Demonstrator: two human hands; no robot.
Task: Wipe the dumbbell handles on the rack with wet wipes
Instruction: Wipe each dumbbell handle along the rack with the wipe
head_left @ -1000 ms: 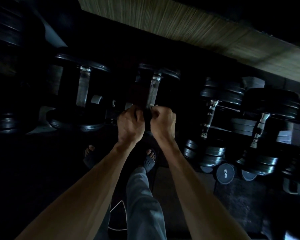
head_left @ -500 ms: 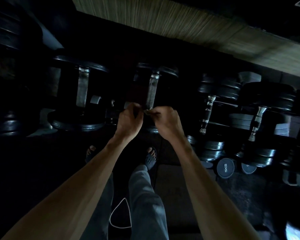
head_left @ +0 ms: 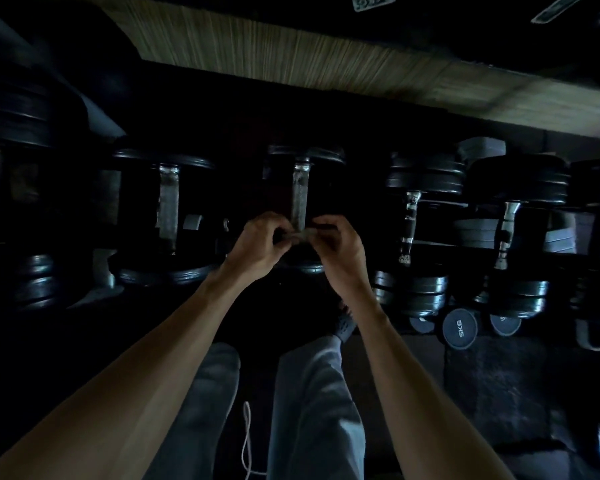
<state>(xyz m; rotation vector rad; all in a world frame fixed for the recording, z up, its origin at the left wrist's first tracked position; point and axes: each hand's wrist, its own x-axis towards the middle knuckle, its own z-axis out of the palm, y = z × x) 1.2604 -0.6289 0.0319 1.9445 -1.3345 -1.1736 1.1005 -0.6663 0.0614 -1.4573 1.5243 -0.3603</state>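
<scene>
The scene is very dark. My left hand (head_left: 260, 245) and my right hand (head_left: 340, 244) are close together in front of the rack, and both pinch a small pale wet wipe (head_left: 300, 234) stretched between their fingertips. Just behind the wipe runs the metal handle (head_left: 300, 195) of a black dumbbell lying on the rack. A second dumbbell handle (head_left: 168, 206) lies to the left. Two more handles, one (head_left: 409, 226) and another (head_left: 506, 230), lie to the right.
Stacked black weight plates (head_left: 416, 292) sit low on the right. A round 5KG dumbbell end (head_left: 459, 329) lies on the floor beside them. A wooden ledge (head_left: 326, 64) runs above the rack. My grey trouser legs (head_left: 312, 410) and a sandalled foot (head_left: 345, 325) are below.
My hands have drawn slightly apart, and the wipe now shows stretched between the fingertips. The camera view shifted a little; the dumbbells did not move.
</scene>
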